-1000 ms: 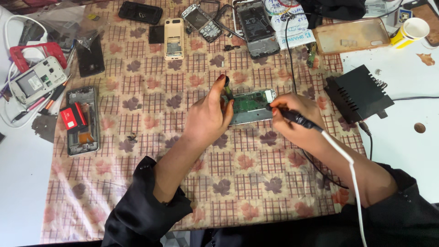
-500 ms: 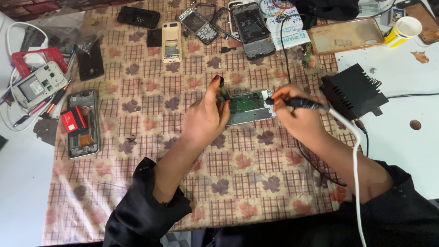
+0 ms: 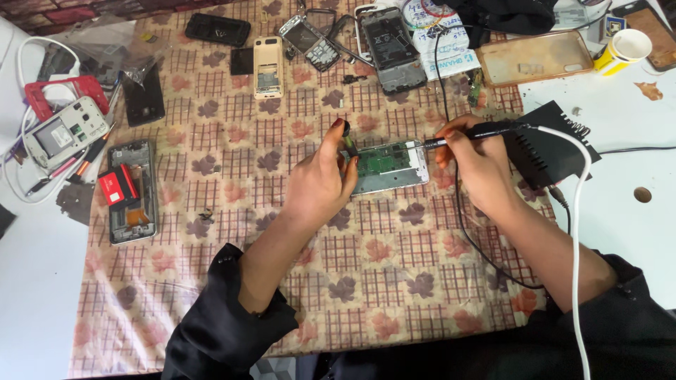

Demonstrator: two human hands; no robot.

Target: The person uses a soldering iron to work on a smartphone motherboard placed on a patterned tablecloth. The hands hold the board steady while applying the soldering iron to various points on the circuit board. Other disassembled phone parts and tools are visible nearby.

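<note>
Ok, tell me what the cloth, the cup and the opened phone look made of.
Cloth: woven fabric, matte, checked leaf print, slight wrinkles.
Cup: probably paper, white rim, yellow side, dull.
Opened phone: green circuit board in a pale, likely plastic frame; the left hand steadies it.

White printed packet (image 3: 442, 42) top centre, perhaps red label (image 3: 116, 186) left

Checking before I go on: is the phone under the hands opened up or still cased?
Opened up. The phone lies flat with its green circuit board bare; the left hand steadies it, the right hand holds a soldering iron to it.
</note>
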